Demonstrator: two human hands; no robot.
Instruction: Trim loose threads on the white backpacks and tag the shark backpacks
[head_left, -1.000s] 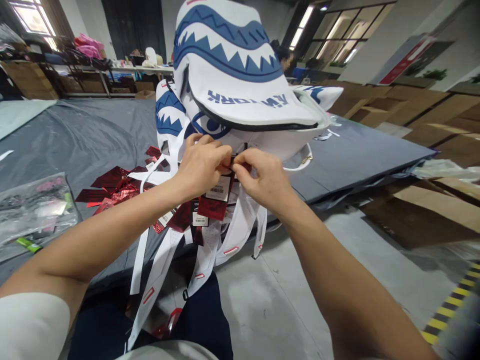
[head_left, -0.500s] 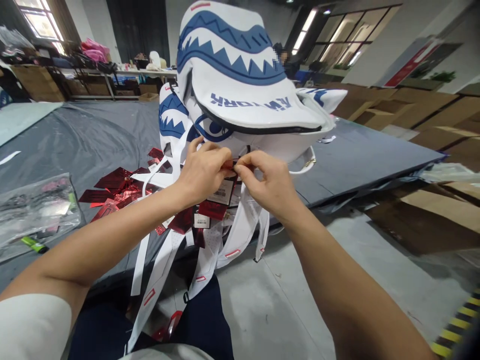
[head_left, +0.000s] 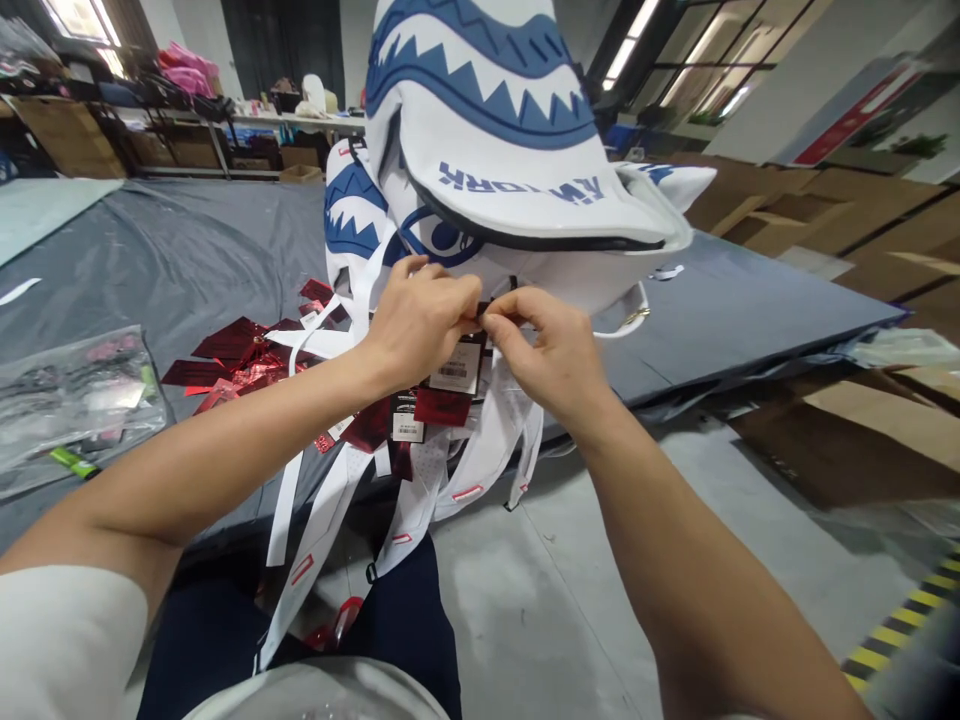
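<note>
A white backpack [head_left: 495, 170] with blue zigzag teeth bands and upside-down lettering rests before me on the table. Under its lower front edge, my left hand [head_left: 427, 325] and my right hand [head_left: 551, 345] pinch close together, fingertips almost touching. Between them shows a small dark piece, seemingly the top of a hang tag or its cord. Just below the fingers hangs a black hang tag [head_left: 456, 368] with a white barcode label, a red tag [head_left: 442, 408] beside it. Another barcode tag [head_left: 407, 425] dangles lower left. White straps [head_left: 484, 440] trail over the table edge.
Red shiny tags [head_left: 244, 360] lie in a heap to the left, near a clear plastic bag [head_left: 75, 400] and a green marker [head_left: 73, 462]. Another blue-and-white bag [head_left: 351, 220] stands behind. Cardboard boxes [head_left: 885, 430] line the right side, beyond the grey-covered table [head_left: 765, 310].
The view has tilted slightly, so the backpack appears higher and further right. Both hands stay pinched at the same spot under it, and the barcode tag beneath them has shifted a little.
</note>
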